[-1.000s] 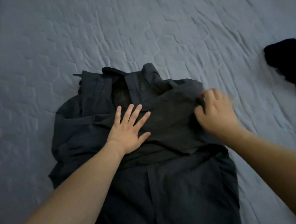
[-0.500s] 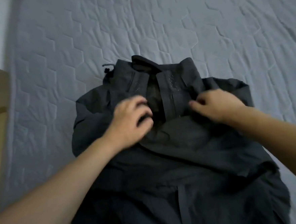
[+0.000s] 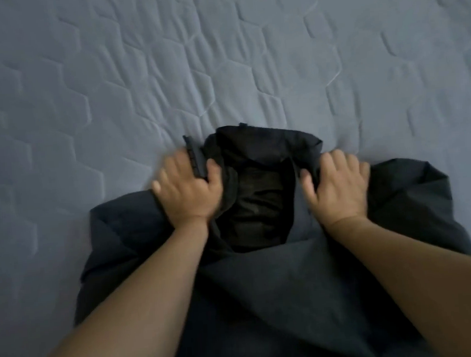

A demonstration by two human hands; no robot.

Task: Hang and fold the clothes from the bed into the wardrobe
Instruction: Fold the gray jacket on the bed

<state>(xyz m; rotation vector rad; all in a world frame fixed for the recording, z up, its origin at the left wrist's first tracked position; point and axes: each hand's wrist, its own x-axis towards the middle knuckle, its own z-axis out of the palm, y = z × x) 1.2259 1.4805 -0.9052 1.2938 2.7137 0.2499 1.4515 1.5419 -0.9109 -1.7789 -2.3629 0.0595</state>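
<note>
A dark grey jacket [image 3: 278, 287] lies front-up on the grey quilted bed [image 3: 220, 54], its collar pointing away from me and its dark lining showing in the open neck. My left hand [image 3: 189, 191] grips the left side of the collar, fingers curled around the fabric edge. My right hand [image 3: 338, 185] grips the right side of the collar the same way. Both forearms reach in from the bottom of the view and cover parts of the jacket body. The lower part of the jacket runs out of frame.
The quilted hexagon-pattern bed cover fills the whole view around the jacket. No other clothes, wardrobe or bed edge show in this frame.
Both hands moved up from the jacket's chest to the two sides of the collar and closed on it. The view shifted closer, so the other dark garment and the wooden edge dropped out of frame.
</note>
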